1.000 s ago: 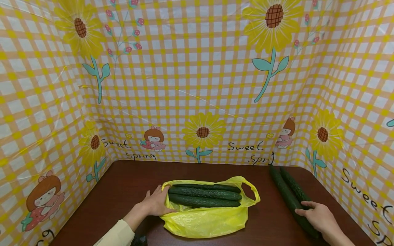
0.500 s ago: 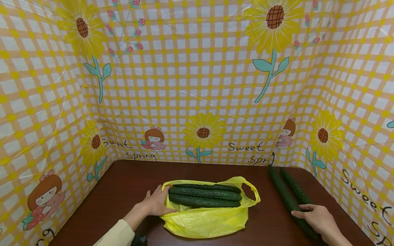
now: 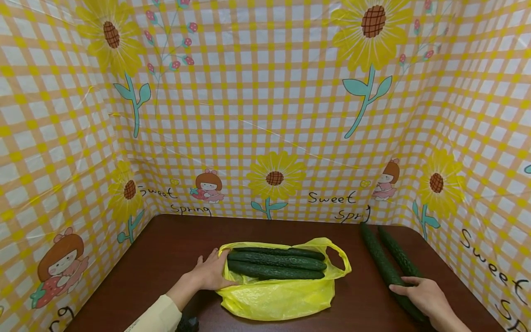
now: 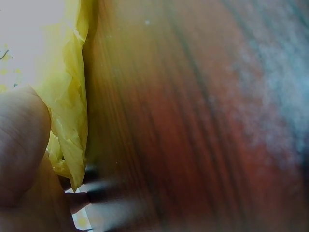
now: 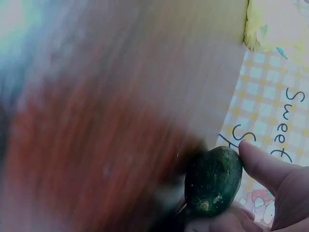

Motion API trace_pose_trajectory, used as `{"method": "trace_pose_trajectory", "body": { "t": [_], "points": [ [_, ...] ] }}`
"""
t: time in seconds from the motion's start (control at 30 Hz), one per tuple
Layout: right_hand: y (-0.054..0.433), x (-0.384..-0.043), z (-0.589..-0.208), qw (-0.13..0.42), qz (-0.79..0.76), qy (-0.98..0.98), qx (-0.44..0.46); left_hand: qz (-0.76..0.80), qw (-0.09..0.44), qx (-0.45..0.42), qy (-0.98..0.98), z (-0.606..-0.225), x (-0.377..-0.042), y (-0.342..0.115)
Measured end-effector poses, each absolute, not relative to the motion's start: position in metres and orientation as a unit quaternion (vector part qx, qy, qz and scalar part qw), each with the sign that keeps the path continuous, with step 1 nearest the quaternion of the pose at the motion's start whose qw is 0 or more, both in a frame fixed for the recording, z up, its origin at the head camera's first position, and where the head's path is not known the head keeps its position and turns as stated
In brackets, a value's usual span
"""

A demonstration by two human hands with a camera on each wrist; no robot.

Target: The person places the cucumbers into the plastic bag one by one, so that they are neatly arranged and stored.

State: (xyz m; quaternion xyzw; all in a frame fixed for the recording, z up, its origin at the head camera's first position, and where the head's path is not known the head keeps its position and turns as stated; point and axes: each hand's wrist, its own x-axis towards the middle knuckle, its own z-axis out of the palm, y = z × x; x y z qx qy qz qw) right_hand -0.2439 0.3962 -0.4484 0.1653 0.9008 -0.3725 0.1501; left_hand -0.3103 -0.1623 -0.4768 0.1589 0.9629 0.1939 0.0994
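Note:
A yellow plastic bag [image 3: 278, 299] lies in the middle of the table in the head view, its mouth spread wide. Three dark green cucumbers [image 3: 275, 271] show side by side inside it. My left hand [image 3: 209, 273] holds the bag's left end, thumb at the near rim and fingers at the far side. In the left wrist view the thumb [image 4: 21, 140] lies against the yellow plastic. At the right, my right hand [image 3: 425, 295] grips a long cucumber [image 3: 379, 256] near its near end. The right wrist view shows that blunt end [image 5: 213, 181] between thumb and fingers.
Another cucumber [image 3: 398, 253] lies just right of the gripped one. The bag's loop handle [image 3: 346, 263] sticks out toward the right. A small black object [image 3: 188, 324] sits beside the left sleeve. Checked, flower-printed sheets [image 3: 274, 115] wall the brown table [image 3: 178, 240] at the back and sides.
My right hand has shifted slightly left with the gripped cucumber, widening the gap to the one beside it. The left hand and the bag have stayed in place.

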Motion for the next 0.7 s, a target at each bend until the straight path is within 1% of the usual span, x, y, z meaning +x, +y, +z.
{"method": "trace_pose_trajectory", "body": {
  "t": [0.2,0.7],
  "points": [
    [0.3932,-0.2431,-0.4504,0.151,-0.384,0.895,0.169,0.184,0.096,0.154,0.966,-0.4684,-0.3056,-0.1595],
    [0.3896,-0.2403,-0.4583,0.151,-0.409,0.883,0.174,0.186,0.098,0.153,0.966,-0.4673,-0.3051,-0.1591]
  ]
}}
